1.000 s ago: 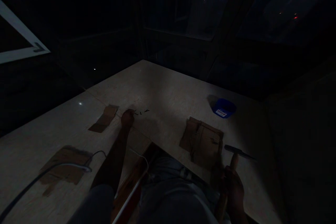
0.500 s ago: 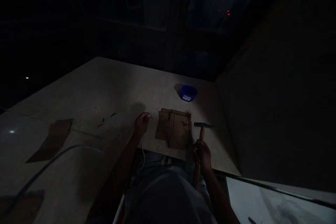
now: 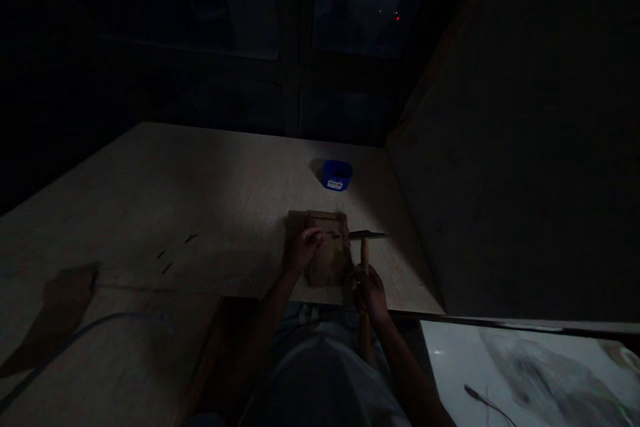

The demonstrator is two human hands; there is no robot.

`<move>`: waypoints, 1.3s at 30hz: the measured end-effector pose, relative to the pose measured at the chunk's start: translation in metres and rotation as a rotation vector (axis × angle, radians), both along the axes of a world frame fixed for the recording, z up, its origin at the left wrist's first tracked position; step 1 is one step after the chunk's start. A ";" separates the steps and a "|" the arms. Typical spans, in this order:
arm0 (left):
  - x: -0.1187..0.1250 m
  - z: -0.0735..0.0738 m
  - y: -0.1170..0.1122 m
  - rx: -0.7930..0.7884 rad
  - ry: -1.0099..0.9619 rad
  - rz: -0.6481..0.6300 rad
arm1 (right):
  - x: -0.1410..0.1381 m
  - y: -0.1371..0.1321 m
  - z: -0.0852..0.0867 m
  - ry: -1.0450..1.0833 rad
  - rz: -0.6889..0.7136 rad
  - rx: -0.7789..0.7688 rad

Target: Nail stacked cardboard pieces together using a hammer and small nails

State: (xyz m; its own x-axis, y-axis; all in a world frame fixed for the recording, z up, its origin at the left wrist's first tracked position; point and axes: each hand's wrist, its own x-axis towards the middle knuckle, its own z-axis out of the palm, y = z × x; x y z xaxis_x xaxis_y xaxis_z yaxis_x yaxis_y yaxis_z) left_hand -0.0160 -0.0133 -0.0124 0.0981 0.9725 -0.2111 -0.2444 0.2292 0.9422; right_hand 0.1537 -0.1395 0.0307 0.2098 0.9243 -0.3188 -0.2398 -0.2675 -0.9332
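Note:
My right hand (image 3: 371, 288) is wrapped round the wooden handle of a hammer (image 3: 365, 250), whose dark metal head points up and away, just right of a folded piece of cardboard (image 3: 327, 270). Over the left part of that cardboard is my left hand (image 3: 303, 250), its fingers bent and drawn together; darkness hides what, if anything, is between them. Small dark nails (image 3: 333, 235) lie on the cardboard close to the fingertips. More loose nails (image 3: 167, 267) are scattered on the table further left.
A blue plastic container (image 3: 337, 175) with a label stands on the pale table (image 3: 240, 173) beyond the cardboard. At the left lie another cardboard piece (image 3: 60, 307) and a grey hose-like strip (image 3: 65, 343). A dark panel (image 3: 500, 180) rises at the right, above a white surface (image 3: 450, 353).
My left hand has moved right from the bare table onto the cardboard; the thin nail at its fingertips no longer shows. My right hand still holds the hammer. The view has turned slightly right.

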 end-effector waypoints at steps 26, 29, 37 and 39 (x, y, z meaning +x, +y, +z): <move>0.007 -0.006 0.008 0.364 0.671 -0.254 | 0.002 0.010 -0.001 0.008 0.043 -0.051; 0.005 -0.003 0.005 0.382 0.714 -0.273 | 0.002 0.011 -0.001 -0.004 0.052 -0.048; 0.006 0.004 0.004 0.329 0.736 -0.269 | 0.001 0.010 0.000 -0.030 0.055 -0.061; 0.007 0.002 0.004 0.323 0.704 -0.268 | 0.002 0.011 0.003 -0.043 0.055 -0.052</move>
